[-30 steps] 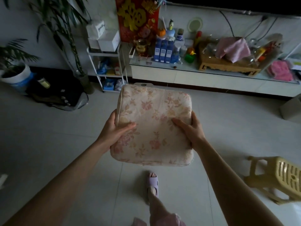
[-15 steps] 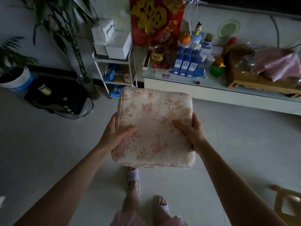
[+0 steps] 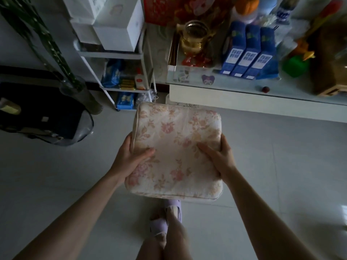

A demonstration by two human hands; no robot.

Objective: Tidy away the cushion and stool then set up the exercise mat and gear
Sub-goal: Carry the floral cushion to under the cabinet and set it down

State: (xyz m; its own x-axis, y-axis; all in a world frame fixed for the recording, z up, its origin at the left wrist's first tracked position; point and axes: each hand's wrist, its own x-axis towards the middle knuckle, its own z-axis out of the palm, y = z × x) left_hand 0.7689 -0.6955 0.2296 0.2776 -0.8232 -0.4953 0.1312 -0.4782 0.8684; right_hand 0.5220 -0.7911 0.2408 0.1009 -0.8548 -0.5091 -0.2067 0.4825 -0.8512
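Honestly I can't read a thing here. The white boxes (image 3: pixel 120 29) at the upper left have dark print that's just a smudge, and the pale label panels on the three blue cartons (image 3: pixel 247 51) at the upper right are way too blurry.

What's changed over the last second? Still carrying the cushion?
The person has walked forward: the white rack and low cabinet are much closer, and the yellow stool has dropped out of view. Unchanged: left hand and right hand grip the cushion by its sides as before.
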